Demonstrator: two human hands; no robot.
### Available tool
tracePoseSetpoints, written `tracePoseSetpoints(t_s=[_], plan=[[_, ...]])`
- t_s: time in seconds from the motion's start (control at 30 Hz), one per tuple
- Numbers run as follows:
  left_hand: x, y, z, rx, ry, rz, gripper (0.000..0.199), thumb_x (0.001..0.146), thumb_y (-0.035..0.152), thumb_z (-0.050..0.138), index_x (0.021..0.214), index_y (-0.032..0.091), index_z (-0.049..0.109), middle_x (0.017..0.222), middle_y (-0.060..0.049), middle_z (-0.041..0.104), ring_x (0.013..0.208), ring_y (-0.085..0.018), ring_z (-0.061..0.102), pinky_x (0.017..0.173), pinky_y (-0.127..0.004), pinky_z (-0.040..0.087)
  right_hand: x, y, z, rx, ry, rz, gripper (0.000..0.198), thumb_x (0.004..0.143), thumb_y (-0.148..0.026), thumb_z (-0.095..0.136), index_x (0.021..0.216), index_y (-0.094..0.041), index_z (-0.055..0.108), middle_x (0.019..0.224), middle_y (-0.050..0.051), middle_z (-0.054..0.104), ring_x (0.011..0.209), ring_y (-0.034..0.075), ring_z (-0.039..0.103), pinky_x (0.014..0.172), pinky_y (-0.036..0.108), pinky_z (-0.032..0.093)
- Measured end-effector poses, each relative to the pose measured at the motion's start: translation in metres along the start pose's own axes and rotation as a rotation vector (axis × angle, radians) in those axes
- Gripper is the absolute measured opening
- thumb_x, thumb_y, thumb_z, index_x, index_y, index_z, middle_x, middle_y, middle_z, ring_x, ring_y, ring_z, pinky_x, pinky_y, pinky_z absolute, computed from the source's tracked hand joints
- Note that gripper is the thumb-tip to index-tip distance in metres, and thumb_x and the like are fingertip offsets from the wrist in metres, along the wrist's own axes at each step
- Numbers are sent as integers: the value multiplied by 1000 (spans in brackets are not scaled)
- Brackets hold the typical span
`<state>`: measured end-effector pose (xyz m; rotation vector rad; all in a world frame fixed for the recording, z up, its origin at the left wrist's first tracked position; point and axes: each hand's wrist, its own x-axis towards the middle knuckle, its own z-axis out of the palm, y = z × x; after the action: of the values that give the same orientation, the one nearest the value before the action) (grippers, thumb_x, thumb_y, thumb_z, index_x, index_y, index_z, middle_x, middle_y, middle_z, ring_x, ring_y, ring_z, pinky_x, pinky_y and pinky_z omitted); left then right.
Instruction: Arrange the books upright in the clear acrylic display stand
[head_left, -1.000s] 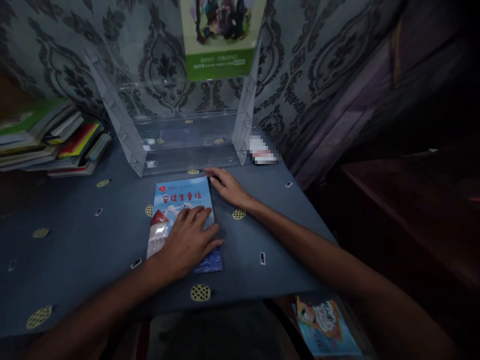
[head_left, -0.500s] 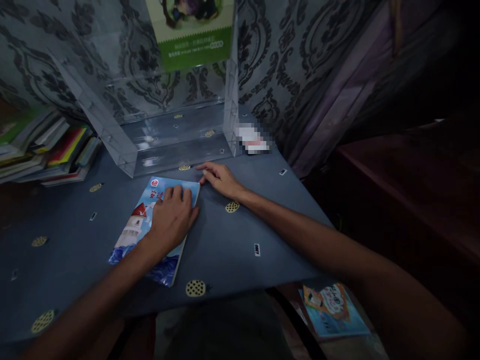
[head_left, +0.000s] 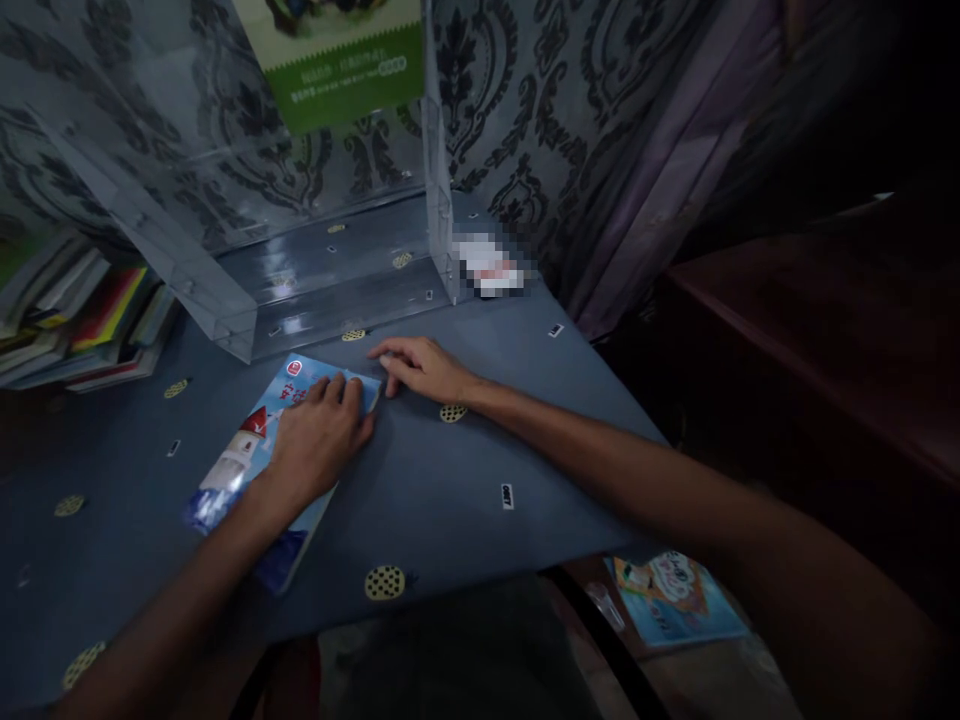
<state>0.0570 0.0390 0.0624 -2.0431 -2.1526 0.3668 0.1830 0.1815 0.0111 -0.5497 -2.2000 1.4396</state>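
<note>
A blue picture book [head_left: 232, 470] with a red-roofed white building on its cover lies slanted on the table. My left hand [head_left: 315, 430] rests palm down on the upper part of the cover, fingers a little bent and thumb by the right edge. Part of the title is hidden beneath it. My right hand [head_left: 424, 370] is just beyond the book's upper right corner, index finger stretched out and the other fingers loosely curled, with nothing seen in it. Whether it touches the book I cannot tell.
A clear plastic rack [head_left: 217, 300] stands at the back, with a green-bordered sheet [head_left: 345, 80] on it. Stacked books [head_left: 97, 330] lie at the left. Beside the rack is a blurred-out white item [head_left: 491, 268]. Another book [head_left: 675, 600] lies below the table edge [head_left: 480, 590].
The book has turned slightly clockwise under my left hand, its lower end swinging left. My right hand stays near its upper corner. The whole view has shifted a little.
</note>
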Motion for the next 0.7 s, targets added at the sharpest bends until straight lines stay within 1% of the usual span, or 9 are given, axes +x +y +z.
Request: tracePoseSetpoints(t_s=[0.03, 0.1, 0.17, 0.2, 0.3, 0.37, 0.43, 0.53, 0.7], plan=[[-3, -6, 3, -8, 10, 30, 32, 98, 30, 50, 123, 13, 60, 129, -21, 68, 119, -36, 65, 82, -45, 60, -2, -2, 2, -4, -6, -8, 27, 98, -16, 50, 117, -13, 69, 62, -3, 66, 63, 12, 65, 71, 24, 47], [-9, -19, 9, -33, 25, 96, 37, 97, 29, 53, 130, 13, 57, 134, -22, 66, 126, -35, 63, 93, -46, 58, -4, -3, 5, -20, 44, -13, 26, 99, -17, 51, 115, -13, 70, 57, -5, 62, 60, 11, 62, 70, 24, 46], [-13, -27, 12, -52, 21, 143, 40, 96, 29, 55, 133, 13, 55, 135, -20, 66, 128, -33, 62, 98, -45, 56, -3, -3, 5, -29, 112, 1, 26, 99, -17, 50, 114, -13, 71, 56, -5, 60, 60, 11, 61, 69, 24, 45], [-14, -29, 12, -53, 15, 153, 40, 96, 29, 56, 133, 14, 55, 135, -19, 67, 127, -33, 63, 99, -45, 56, -3, -3, 5, -32, 126, 8, 26, 99, -18, 51, 114, -13, 70, 58, -5, 62, 61, 11, 61, 70, 24, 45], [-14, -25, 5, -24, -10, 130, 37, 96, 25, 54, 131, 13, 56, 131, -19, 68, 121, -32, 66, 96, -44, 57, -2, -2, 4, -50, 103, 3, 27, 99, -18, 51, 117, -13, 69, 71, -1, 71, 69, 12, 65, 73, 25, 47], [-12, -19, -2, -7, -57, 103, 34, 96, 22, 52, 127, 9, 58, 127, -22, 69, 114, -34, 69, 91, -44, 58, -3, -3, 5, -63, 66, -17, 28, 99, -18, 50, 121, -13, 68, 81, 3, 75, 77, 14, 68, 77, 26, 48], [-10, -13, -7, -5, -104, 77, 30, 96, 21, 51, 121, 9, 61, 122, -22, 71, 108, -35, 70, 86, -45, 59, -4, -3, 6, -63, 34, -37, 30, 99, -17, 49, 123, -13, 66, 88, 5, 77, 85, 16, 71, 80, 28, 49], [-9, -12, -11, -30, -116, 42, 26, 96, 25, 52, 116, 13, 64, 121, -19, 72, 106, -35, 71, 82, -45, 59, -6, -3, 7, -45, 7, -52, 31, 99, -17, 49, 126, -14, 65, 91, 6, 78, 89, 17, 72, 83, 30, 51], [-12, -22, -8, -85, -99, 24, 25, 98, 30, 53, 114, 17, 66, 118, -14, 74, 99, -33, 74, 80, -42, 57, -6, -1, 8, -24, -29, -78, 32, 97, -13, 51, 126, -15, 65, 90, 5, 78, 88, 16, 73, 83, 30, 51]])
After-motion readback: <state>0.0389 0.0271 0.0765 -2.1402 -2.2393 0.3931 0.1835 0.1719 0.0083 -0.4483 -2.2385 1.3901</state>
